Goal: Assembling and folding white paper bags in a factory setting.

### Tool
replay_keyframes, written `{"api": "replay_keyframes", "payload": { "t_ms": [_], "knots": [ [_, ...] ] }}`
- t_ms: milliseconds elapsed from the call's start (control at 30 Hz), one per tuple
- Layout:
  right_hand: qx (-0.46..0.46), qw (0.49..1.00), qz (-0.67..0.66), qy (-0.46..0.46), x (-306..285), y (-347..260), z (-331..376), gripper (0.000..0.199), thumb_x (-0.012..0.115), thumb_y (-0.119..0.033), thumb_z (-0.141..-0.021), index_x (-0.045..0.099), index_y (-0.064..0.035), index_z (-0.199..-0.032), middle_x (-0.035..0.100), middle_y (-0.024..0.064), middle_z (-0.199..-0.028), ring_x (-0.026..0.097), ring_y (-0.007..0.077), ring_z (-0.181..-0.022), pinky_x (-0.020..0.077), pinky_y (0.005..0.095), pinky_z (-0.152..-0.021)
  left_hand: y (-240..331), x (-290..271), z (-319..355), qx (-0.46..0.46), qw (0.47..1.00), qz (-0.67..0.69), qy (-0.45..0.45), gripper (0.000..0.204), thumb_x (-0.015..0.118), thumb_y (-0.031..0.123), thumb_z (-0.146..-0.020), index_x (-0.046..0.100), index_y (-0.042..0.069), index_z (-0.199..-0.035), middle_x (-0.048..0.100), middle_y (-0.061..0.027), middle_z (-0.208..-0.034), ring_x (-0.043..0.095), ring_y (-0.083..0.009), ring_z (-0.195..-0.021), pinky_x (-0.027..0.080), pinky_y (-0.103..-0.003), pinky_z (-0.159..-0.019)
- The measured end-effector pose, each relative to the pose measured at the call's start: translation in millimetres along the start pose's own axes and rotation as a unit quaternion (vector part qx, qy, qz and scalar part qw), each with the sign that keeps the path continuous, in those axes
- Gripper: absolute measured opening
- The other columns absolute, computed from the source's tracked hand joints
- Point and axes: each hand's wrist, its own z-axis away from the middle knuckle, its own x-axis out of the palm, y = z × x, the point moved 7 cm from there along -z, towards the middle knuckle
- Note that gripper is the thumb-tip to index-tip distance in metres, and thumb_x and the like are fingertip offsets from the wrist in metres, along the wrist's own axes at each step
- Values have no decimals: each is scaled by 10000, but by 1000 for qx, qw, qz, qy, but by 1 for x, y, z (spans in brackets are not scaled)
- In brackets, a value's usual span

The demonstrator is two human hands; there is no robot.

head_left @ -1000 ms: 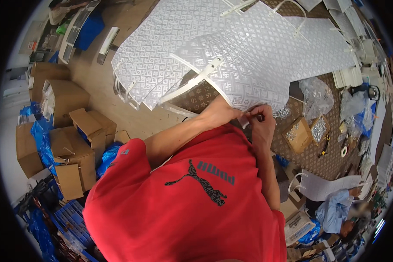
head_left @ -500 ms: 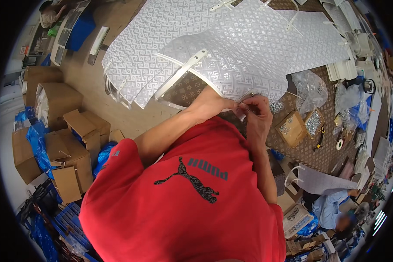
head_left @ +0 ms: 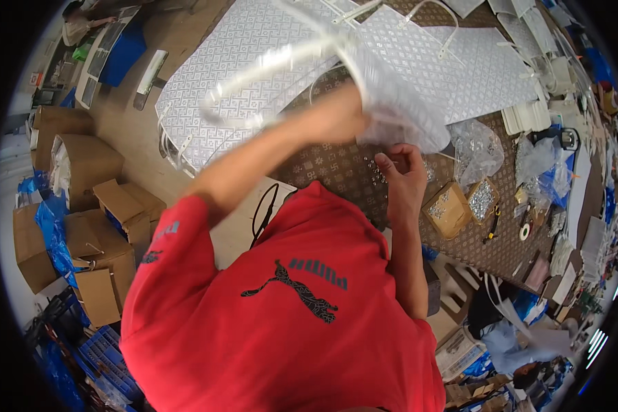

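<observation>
A white sheet with a silvery geometric pattern is in motion, its near edge lifted and smeared. My left hand, blurred too, is closed on that edge. A white strap handle swings with the sheet, out to the left of my hand. Just below the sheet's lower edge, my right hand is held over the table with thumb and fingers bent and a little apart, no object visible in it. Small shiny metal pieces lie on the brown patterned table beside its fingertips.
More patterned sheets with strap handles cover the far table. To the right are two open boxes of metal pieces, a clear plastic bag and a tape roll. Cardboard boxes stand left. A co-worker is at lower right.
My left hand has swung the sheet's near edge up and away from me. My right hand has come off the sheet, and small metal pieces on the table are uncovered.
</observation>
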Motion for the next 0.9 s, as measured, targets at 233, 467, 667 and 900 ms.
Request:
{"api": "replay_keyframes", "payload": {
  "t_ms": [233, 467, 667, 900],
  "knots": [
    [60, 995, 55, -49, -34, 35, -6, 94, 694, -72, -908, 625, -45, -964, 604, -15, -842, 562, 68, -749, 452, 221, -684, 55, -231, -4, -164, 952, -186, 181, 388, 693, -5, -818, 636, -12, -1202, 687, -138, -1173, 622, -253, -1129, 478, -385, -1016],
    [160, 985, 59, -3, -92, 89, -18, 143, 674, -156, -924, 666, -42, -1011, 630, -8, -832, 573, 87, -753, 461, 241, -665, -77, -300, 181, -352, 883, -46, 307, 521, 632, -80, -792, 589, 25, -1301, 670, -111, -1193, 626, -231, -1080, 499, -351, -951],
    [147, 987, 60, 28, -147, 97, -100, 188, 670, -174, -941, 663, -55, -1086, 644, 16, -924, 596, 113, -802, 480, 252, -650, -282, -251, 380, -478, 775, 121, 396, 760, 719, -38, -676, 480, -31, -1397, 630, -159, -1186, 634, -252, -946, 537, -372, -841],
    [212, 955, 162, 128, -210, 128, -213, 285, 694, -263, -934, 625, -51, -1111, 636, 61, -986, 616, 165, -798, 506, 281, -621, -208, -244, 374, -498, 763, 61, 408, 702, 625, -124, -677, 499, -39, -1362, 638, -140, -1153, 620, -233, -1006, 535, -358, -837]
  ]
}}
